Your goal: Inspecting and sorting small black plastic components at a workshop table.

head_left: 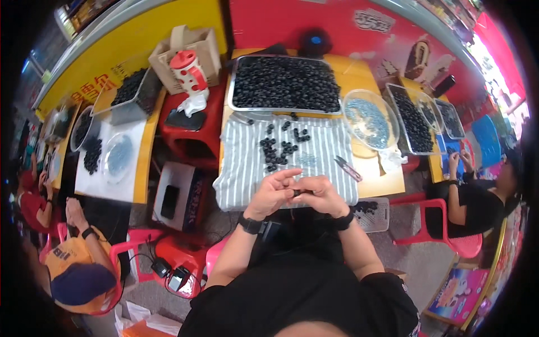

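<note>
My left hand (272, 195) and my right hand (321, 194) meet over the near edge of a grey-and-white striped cloth (238, 163). Between their fingertips they pinch a small black part (297, 192), mostly covered by the fingers. Some fingers of the left hand stretch out above it. Just beyond my hands lies a loose group of small black round parts (274, 153), beside a little patch of tiny silvery-blue pieces (306, 160). To the right of my hands rests a slim tool like thread snips (348, 168).
A metal tray (229, 92) full of black parts stands beyond the cloth. A round clear tray (395, 140) holds silvery-blue pieces. Below the cloth's right corner is a white basket (377, 223). A red stool (193, 140) stands left. People sit at tables on both sides.
</note>
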`<move>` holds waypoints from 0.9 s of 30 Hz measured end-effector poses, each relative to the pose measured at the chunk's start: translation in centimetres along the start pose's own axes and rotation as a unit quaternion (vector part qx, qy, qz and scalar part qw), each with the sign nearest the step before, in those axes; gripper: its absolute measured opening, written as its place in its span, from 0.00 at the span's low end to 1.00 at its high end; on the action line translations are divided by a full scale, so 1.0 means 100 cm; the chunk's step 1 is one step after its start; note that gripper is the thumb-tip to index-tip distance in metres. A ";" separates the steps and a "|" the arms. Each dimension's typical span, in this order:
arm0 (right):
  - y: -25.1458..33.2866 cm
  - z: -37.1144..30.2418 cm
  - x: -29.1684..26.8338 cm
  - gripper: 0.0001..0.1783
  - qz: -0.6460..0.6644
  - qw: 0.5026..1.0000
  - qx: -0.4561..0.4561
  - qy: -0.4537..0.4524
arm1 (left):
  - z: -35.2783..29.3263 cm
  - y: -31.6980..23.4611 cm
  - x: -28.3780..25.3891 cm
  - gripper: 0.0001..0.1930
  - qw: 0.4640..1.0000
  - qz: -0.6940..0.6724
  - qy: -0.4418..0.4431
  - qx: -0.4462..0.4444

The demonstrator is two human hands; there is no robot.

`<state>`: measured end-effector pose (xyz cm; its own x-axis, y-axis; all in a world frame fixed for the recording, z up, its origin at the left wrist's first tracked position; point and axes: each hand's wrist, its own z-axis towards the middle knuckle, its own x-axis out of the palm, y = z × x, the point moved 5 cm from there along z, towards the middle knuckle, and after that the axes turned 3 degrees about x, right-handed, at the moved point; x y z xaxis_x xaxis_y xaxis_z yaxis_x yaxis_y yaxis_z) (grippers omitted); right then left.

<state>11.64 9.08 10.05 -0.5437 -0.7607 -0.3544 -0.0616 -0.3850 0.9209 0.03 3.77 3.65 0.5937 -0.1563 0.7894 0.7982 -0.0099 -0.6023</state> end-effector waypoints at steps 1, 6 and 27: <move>0.001 0.000 0.001 0.13 0.009 1.000 -0.015 -0.013 | -0.002 0.001 -0.001 0.28 1.000 0.001 -0.009 -0.003; 0.008 -0.001 0.004 0.12 0.045 0.997 -0.020 -0.058 | 0.000 -0.001 -0.003 0.26 0.999 0.023 0.001 -0.023; -0.039 -0.051 -0.180 0.14 -0.232 0.898 0.087 -0.364 | -0.003 -0.003 -0.008 0.09 0.997 -0.008 -0.016 0.078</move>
<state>25.94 21.60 11.99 -0.8246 0.0276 -0.5651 -0.5184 -0.4370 0.7351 -0.70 3.55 3.20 0.5821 -0.1266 0.8032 0.8120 0.1420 -0.5661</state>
